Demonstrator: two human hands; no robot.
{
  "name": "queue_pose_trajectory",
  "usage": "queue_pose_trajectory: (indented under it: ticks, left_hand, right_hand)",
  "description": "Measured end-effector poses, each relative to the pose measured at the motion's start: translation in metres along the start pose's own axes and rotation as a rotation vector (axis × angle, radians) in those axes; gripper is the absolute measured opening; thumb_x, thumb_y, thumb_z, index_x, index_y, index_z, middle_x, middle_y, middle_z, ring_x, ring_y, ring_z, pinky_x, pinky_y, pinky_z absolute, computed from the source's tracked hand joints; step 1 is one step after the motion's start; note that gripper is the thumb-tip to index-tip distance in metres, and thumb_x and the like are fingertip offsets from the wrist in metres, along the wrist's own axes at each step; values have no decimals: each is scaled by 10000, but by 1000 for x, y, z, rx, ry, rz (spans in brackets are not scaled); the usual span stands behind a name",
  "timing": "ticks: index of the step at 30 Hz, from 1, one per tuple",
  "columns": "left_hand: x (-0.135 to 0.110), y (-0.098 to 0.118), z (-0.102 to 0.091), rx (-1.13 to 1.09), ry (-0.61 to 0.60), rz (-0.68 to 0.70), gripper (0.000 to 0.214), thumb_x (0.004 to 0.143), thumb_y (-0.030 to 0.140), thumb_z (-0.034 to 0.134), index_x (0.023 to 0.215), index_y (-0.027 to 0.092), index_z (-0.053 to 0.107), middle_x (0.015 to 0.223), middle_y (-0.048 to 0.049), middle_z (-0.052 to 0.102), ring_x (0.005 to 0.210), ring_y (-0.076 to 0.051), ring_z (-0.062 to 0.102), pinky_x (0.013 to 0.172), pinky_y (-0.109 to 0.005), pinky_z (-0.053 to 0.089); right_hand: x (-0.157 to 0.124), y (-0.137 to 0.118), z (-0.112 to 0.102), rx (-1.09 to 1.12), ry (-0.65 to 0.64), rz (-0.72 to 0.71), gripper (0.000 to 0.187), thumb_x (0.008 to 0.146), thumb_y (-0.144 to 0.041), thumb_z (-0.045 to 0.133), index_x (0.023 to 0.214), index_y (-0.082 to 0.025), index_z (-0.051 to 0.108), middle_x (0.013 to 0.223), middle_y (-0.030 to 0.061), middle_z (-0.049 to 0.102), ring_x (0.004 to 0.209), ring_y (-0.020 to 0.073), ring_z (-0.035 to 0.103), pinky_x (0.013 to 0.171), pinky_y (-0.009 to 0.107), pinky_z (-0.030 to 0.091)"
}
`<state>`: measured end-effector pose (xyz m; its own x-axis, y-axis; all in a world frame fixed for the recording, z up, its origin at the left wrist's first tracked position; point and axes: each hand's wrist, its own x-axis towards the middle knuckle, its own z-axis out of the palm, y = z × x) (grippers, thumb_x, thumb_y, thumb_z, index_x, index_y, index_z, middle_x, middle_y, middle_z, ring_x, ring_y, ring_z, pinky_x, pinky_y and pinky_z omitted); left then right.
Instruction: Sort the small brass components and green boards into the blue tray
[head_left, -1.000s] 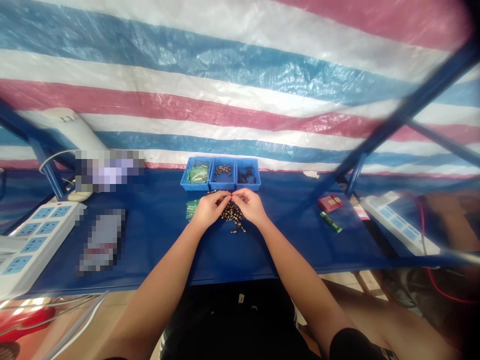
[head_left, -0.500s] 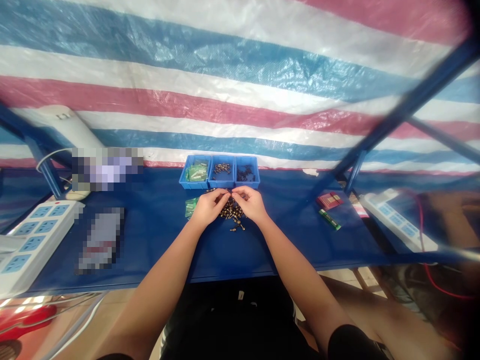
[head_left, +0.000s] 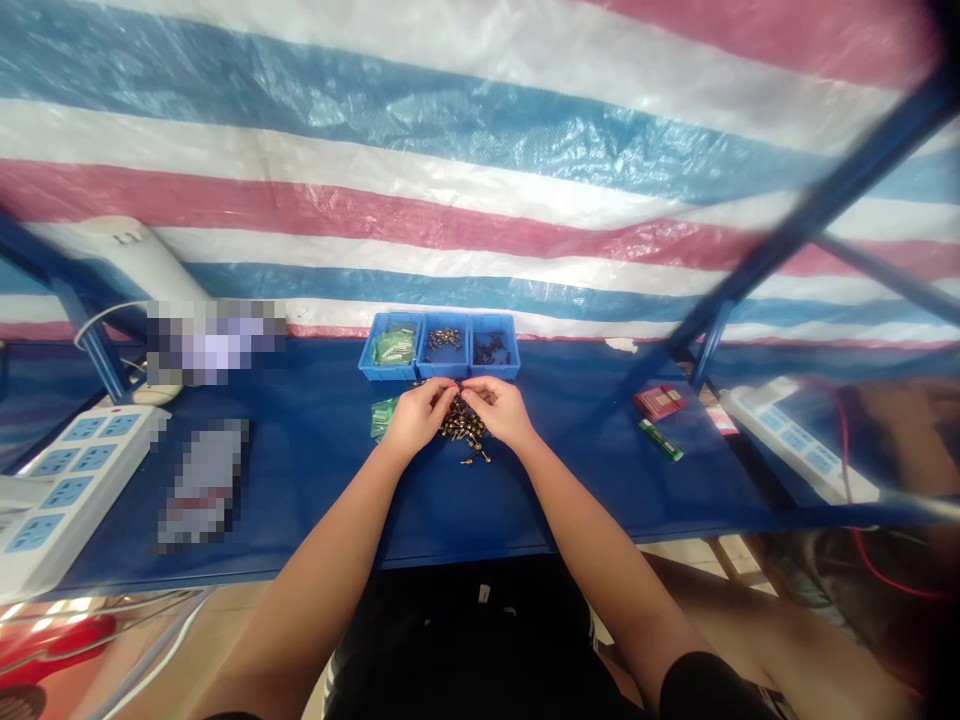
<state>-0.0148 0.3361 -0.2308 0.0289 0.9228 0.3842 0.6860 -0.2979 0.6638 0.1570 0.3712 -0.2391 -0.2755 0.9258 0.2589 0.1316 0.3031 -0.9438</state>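
Over a pile of small brass and dark metal parts (head_left: 466,424), my left hand (head_left: 417,412) and my right hand (head_left: 501,408) meet almost fingertip to fingertip. Both have thumb and fingers pinched; whatever is between them is too small to make out. Just beyond stand three joined blue bins. The left bin (head_left: 388,371) holds small green packets (head_left: 395,345), the middle bin (head_left: 444,371) brass-coloured parts (head_left: 445,338), the right bin (head_left: 495,372) dark small parts (head_left: 491,349). Another green packet (head_left: 382,416) lies beside my left hand.
White power strips stand at the left (head_left: 79,470) and right (head_left: 799,440) of the blue table (head_left: 465,525). A red box (head_left: 660,402) and a green packet-like item (head_left: 661,440) lie on the right. A blurred-out flat object (head_left: 202,480) lies left. Blue frame bars (head_left: 817,220) slant at the right.
My hands stay pinched together over the pile with only slight finger movement. The whole view has shifted a little; the bins and parts look the same.
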Motion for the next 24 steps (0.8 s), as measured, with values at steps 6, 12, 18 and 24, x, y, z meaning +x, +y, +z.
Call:
queue_pose_trajectory:
  ticks: [6,12,18,24]
  left_hand:
    - [-1,1,0,-9,-4,25,316,919,463,501,1055,221,652,711,8,650,628,-133,597,632,-231,461]
    - [0,4,-2,9,8,50,320,937,450,465,994,212,671,802,-22,698,687,-149,633,647,-237,469]
    - [0,4,-2,2,9,34,323,930,458,484,1012,216,680,867,-32,717,728,-161,651,681,-247,483]
    - [0,2,-1,-1,10,35,300,920,446,507,1019,220,677,735,-2,670,646,-135,606,645,-235,467]
  right_hand:
    - [0,-1,-1,-22,16,20,229,841,-385,605,948,-209,705,882,37,728,796,179,669,717,297,532]
    - [-1,-5,-2,-49,-2,12,239,840,-403,603,952,-214,699,877,31,726,791,173,666,701,286,521]
    - [-1,-5,-2,-60,12,-21,228,845,-384,601,955,-212,701,882,31,723,787,171,662,679,277,507]
    - [-2,-4,-3,-96,-14,1,261,861,-425,569,886,-203,705,831,23,717,766,168,651,673,274,499]
